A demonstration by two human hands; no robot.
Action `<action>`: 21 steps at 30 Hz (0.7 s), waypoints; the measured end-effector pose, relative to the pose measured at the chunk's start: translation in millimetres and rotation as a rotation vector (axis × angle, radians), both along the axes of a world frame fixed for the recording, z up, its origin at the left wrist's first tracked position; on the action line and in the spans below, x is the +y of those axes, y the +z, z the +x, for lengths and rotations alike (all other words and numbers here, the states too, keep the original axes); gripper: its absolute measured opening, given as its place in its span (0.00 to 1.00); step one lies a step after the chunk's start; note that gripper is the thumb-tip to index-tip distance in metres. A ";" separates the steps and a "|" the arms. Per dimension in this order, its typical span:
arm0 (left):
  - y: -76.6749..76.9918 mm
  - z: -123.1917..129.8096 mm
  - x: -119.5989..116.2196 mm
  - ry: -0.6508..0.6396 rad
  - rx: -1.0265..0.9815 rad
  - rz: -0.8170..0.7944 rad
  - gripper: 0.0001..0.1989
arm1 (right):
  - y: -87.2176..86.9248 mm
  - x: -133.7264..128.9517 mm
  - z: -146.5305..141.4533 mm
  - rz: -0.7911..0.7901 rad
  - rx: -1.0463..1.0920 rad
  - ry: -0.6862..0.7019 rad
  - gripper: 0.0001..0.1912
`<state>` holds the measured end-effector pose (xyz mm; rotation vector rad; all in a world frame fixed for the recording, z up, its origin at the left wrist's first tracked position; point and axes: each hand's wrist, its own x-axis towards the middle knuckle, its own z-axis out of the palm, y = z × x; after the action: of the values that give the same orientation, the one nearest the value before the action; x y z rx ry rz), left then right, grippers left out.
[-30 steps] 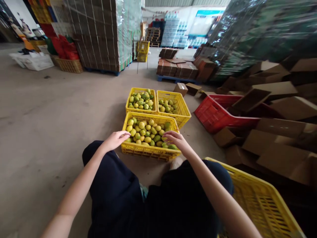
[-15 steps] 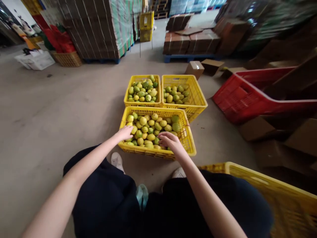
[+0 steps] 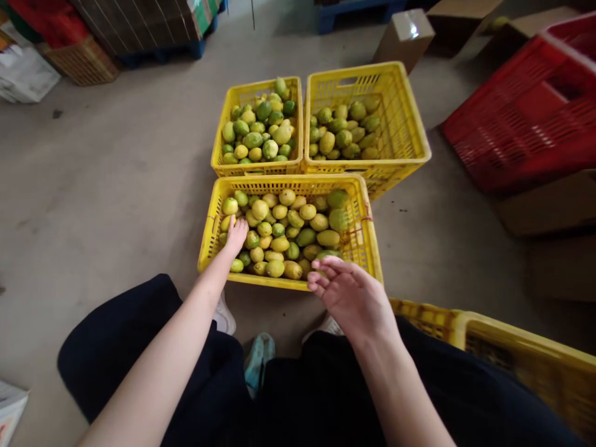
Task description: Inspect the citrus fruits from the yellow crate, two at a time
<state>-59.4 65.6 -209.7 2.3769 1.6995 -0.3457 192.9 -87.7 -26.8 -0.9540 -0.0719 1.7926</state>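
Note:
Green and yellow lemons (image 3: 280, 243) lie loose in the nearest yellow crate (image 3: 289, 180). Inside its left end is my left hand (image 3: 237, 234), palm down on the fruit with thumb and fingers apart. A yellow lemon (image 3: 226, 223) lies right beside its thumb; I see nothing gripped. Over the crate's near right rim hovers my right hand (image 3: 356, 295), palm turned up and inward, fingers loosely bent and apart, nothing in it. Its fingertips are close to a green lemon (image 3: 328, 254), partly hidden by them.
Behind stand two more yellow crates, the left one (image 3: 218, 133) fuller of lemons than the right one (image 3: 414, 127). To the right are a red crate (image 3: 507, 118) and cardboard boxes (image 3: 554, 205). Another yellow crate (image 3: 526, 338) stands by my right leg.
The view has tipped down and come nearer to the crates. My right hand has lifted back from the lemons toward me and turned its palm up. The left stays at the crate's left end.

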 end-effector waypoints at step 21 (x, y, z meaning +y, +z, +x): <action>199.8 55.8 -41.9 -0.218 -0.542 -0.461 0.40 | 7.9 -4.9 -11.3 -0.059 0.002 -0.045 0.10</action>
<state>-3.6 23.7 -9.9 2.0577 0.9989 -0.0900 181.6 -92.7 -18.9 -0.9884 0.0042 1.7623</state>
